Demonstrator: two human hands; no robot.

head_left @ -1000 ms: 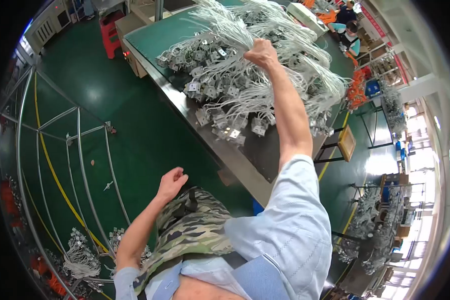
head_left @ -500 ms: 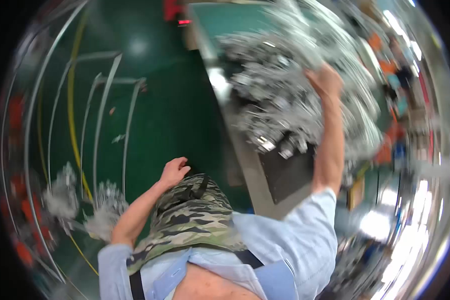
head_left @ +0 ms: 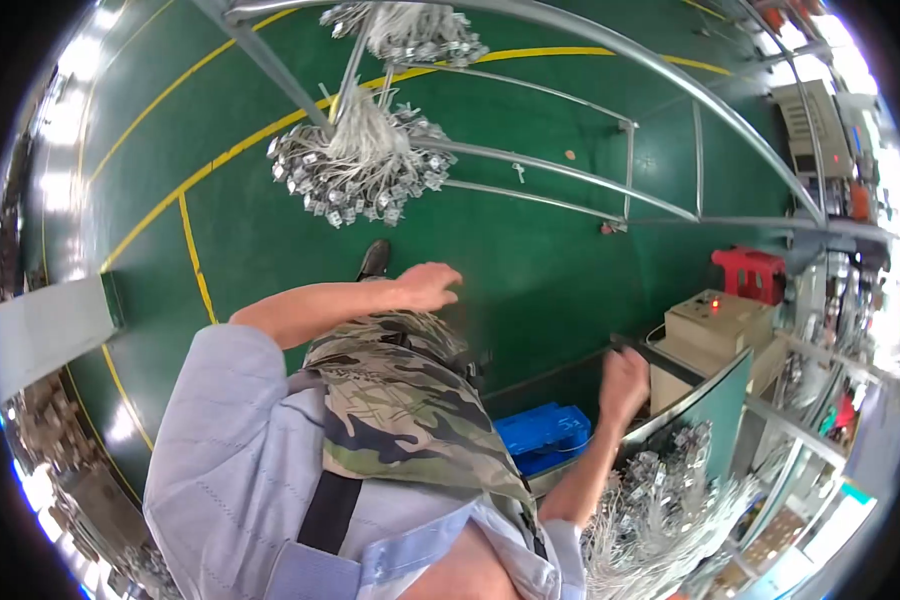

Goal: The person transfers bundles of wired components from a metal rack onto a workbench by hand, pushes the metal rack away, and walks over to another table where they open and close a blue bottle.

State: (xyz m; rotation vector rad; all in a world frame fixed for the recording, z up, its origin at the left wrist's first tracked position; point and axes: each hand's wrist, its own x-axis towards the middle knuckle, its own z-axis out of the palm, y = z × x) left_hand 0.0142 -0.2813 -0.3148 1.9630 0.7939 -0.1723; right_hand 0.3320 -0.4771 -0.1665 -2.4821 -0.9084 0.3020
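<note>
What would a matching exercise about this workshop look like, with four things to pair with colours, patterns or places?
Things:
1. stool
2. cable pile
3. floor
4. waist garment

Colours, patterns or places:
A. heaped on the table
B. camouflage-patterned
C. red
D. green with painted yellow lines

Right pairs: 1-C, 2-A, 3-D, 4-B

glossy green floor (head_left: 530, 250), shiny metal rack (head_left: 570, 180), red plastic stool (head_left: 748, 272), camouflage cloth apron (head_left: 400, 400)
</note>
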